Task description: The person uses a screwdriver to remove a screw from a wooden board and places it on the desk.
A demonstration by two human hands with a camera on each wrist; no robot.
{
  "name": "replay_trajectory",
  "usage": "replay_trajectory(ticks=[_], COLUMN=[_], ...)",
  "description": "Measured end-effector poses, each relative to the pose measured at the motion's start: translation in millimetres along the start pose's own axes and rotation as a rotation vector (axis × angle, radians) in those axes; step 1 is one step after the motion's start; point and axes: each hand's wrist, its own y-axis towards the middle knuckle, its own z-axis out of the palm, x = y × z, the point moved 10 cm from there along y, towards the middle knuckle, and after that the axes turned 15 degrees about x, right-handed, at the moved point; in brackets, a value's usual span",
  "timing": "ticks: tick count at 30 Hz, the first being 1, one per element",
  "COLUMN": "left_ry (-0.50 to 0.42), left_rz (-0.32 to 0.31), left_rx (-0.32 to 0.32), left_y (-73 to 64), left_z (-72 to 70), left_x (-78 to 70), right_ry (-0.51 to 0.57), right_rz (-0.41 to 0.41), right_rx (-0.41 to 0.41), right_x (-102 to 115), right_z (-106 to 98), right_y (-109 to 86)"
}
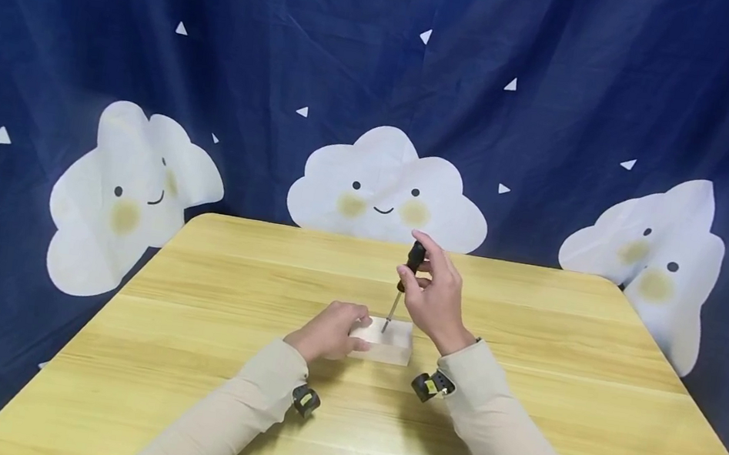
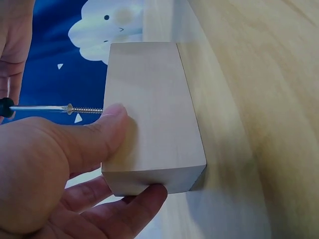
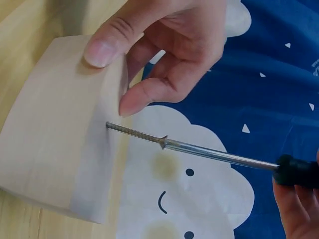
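Observation:
A pale wooden block (image 1: 389,351) lies on the table, its left end gripped between the thumb and fingers of my left hand (image 1: 332,332). From its top face a threaded screw (image 3: 134,132) sticks up, the point at the wood and most of the thread exposed. My right hand (image 1: 439,296) holds the black handle of a screwdriver (image 1: 415,256) above the block, thumb and fingers around it. The screwdriver's metal shaft (image 3: 219,156) meets the screw head, in line with the screw, and leans slightly in the head view.
The wood-grain table (image 1: 224,278) reaches back to a dark blue curtain (image 1: 263,50) printed with smiling clouds and small white triangles. A small black camera (image 1: 305,401) is strapped to the left wrist, another (image 1: 433,386) to the right.

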Motion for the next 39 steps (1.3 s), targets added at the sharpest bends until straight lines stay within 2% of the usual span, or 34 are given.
replay_trajectory(ticks=[4, 11, 18, 25, 28, 31, 34, 39], left_ry=[-0.017, -0.020, -0.028, -0.024, -0.018, -0.019, -0.023, -0.033], left_rz=[-0.014, -0.010, -0.029, -0.024, -0.026, -0.027, -0.026, -0.026], left_rx=[0.008, -0.002, -0.012, 0.000, 0.001, -0.003, -0.007, 0.000], left_y=[-1.1, -0.3, 0.2, -0.4, -0.8, -1.3, -1.5, -1.4], left_z=[1.0, 1.8, -1.3, -0.1, 0.1, -0.9, -1.4, 0.1], left_x=[2.3, 2.7, 2.4, 0.8, 0.5, 0.1, 0.0, -0.2], right_ry=[0.087, -0.015, 0.034, -0.019, 0.002, 0.072, 0.107, 0.012], right_rz=[-0.013, 0.051, 0.021, 0.077, 0.035, -0.015, -0.020, 0.038], right_rx=[0.042, -0.047, -0.030, -0.052, -0.021, 0.044, 0.070, 0.002], right_x=[0, -3, -2, -7, -3, 2, 2, -1], right_z=[4, -5, -4, -6, -3, 2, 5, -2], right_y=[2.0, -2.2, -1.9, -4.6, -2.1, 0.9, 1.3, -2.4])
